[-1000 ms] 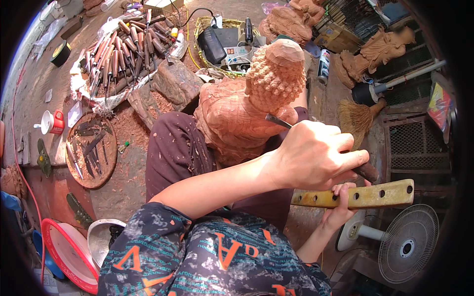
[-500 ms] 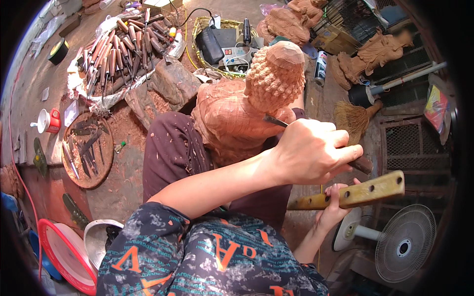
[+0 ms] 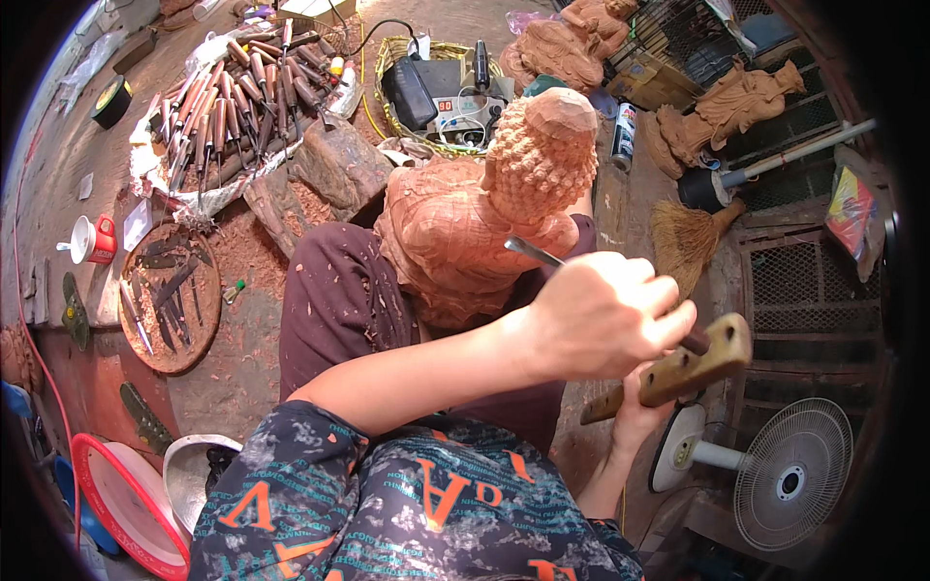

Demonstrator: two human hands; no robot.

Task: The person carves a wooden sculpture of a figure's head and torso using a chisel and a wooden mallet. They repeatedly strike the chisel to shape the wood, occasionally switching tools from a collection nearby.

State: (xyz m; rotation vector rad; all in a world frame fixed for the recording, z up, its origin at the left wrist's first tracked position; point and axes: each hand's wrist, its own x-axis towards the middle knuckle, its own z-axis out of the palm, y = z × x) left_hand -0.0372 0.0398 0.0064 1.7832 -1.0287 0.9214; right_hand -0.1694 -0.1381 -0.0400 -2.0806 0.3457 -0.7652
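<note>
A carved reddish wooden statue (image 3: 441,218) with a curly-haired head stands between my knees, its back toward me. My left hand (image 3: 610,315) is closed around a chisel (image 3: 535,253), whose metal blade reaches over the statue's shoulder below the neck. Whether the edge touches the wood I cannot tell. My right hand (image 3: 639,414) grips a flat, yellowish wooden mallet (image 3: 699,366) with dark holes along it. The mallet's broad end overlaps the butt of the chisel handle, and my left hand hides most of that handle.
Many wooden-handled chisels (image 3: 228,107) lie heaped at the far left. Nearer is a round board (image 3: 174,353) with small blades. A basket (image 3: 387,58) holds electrical gear beyond the statue. At the right are a straw broom (image 3: 690,237), more carvings (image 3: 731,111) and a fan (image 3: 794,474).
My right hand has swung the mallet leftward, to the chisel's butt. My left hand and the chisel have shifted slightly left, and more of the blade shows.
</note>
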